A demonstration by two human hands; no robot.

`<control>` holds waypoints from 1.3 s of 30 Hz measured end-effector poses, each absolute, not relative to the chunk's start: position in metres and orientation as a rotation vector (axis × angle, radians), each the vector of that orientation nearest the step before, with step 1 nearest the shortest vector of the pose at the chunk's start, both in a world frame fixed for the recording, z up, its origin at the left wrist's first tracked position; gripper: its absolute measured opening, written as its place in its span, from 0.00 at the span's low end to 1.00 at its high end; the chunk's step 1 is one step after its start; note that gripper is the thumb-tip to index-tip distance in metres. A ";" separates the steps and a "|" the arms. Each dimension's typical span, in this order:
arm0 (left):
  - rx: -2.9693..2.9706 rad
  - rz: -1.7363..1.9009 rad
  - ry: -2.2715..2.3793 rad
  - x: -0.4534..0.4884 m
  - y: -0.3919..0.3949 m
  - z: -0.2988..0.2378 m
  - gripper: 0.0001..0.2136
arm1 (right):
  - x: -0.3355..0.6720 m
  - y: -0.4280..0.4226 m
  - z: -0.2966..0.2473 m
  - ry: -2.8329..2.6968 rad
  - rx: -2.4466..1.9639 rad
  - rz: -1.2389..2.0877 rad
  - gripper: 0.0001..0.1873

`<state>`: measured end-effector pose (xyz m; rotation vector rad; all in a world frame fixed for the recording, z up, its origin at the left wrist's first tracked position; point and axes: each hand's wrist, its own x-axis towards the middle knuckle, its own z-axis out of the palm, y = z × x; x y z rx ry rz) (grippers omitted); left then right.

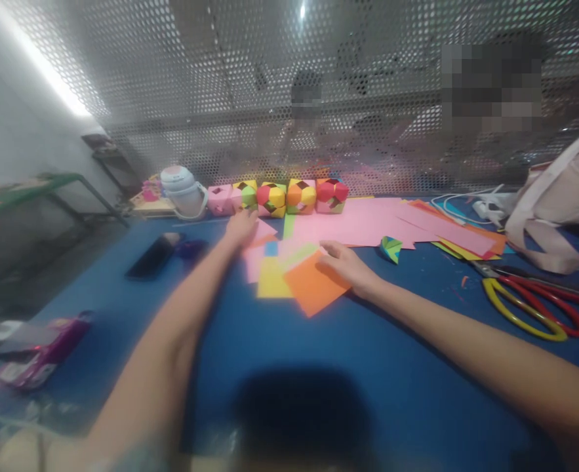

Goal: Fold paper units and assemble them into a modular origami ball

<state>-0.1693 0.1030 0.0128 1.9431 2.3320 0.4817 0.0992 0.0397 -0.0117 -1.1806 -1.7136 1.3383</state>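
My right hand [345,265] is closed on the edge of an orange paper square [313,288], which overlaps a yellow sheet [272,280] and a light green one [296,255]. My left hand [241,227] reaches farther out, its slightly blurred fingers stretched over pink paper [264,229]. Its fingertips come close to a pink and green folded paper cube [244,195]; whether they touch it I cannot make out. A small blue piece [271,248] lies between the hands. Right of my right hand sits a little green and blue folded paper piece [391,249].
Several folded paper cubes [301,196] line the back of the blue table [269,354]. Large pink sheets [358,219] lie behind my right hand. Scissors [525,308], a cable and a bag [564,183] are right; a phone [154,255] and white jug [181,190] are left.
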 end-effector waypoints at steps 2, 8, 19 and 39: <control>2.008 0.423 2.303 -0.165 0.103 0.013 0.16 | 0.099 0.041 -0.019 -1.679 -1.198 1.296 0.28; 2.068 0.349 2.141 -0.145 0.093 0.015 0.15 | 0.097 0.040 -0.026 -1.660 -1.147 1.263 0.30; 1.941 0.599 2.152 -0.141 0.065 0.019 0.15 | 0.042 0.045 -0.014 -1.646 -0.965 1.287 0.31; 1.528 1.122 2.089 -0.152 0.045 -0.009 0.09 | 0.041 0.044 -0.015 -1.577 -1.057 1.441 0.12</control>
